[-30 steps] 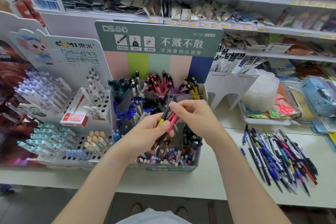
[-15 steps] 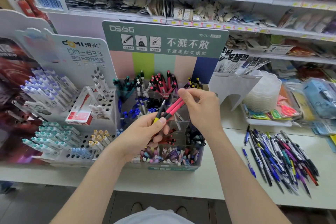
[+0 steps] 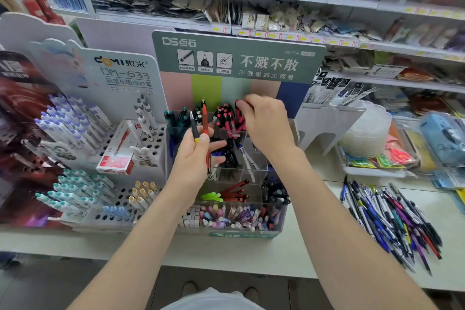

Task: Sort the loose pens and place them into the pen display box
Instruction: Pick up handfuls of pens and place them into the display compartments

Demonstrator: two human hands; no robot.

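Pen display box (image 3: pixel 251 234), pink pens (image 3: pixel 226 118) in rear compartment

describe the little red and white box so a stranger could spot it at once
Find the white holed pen rack under the DM-633 sign, left of the clear display box. On its right half lies the red and white box. It is the only carton there; its neighbours are all pens standing in holes.

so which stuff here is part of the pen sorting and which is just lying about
Job: clear acrylic pen display box; loose mixed-colour pen pile; red pen and black-and-yellow pen in left hand; pink-and-black pens at right hand.
Lying about: white DOMI pen rack; red-and-white carton; stacked clear plastic tubs.
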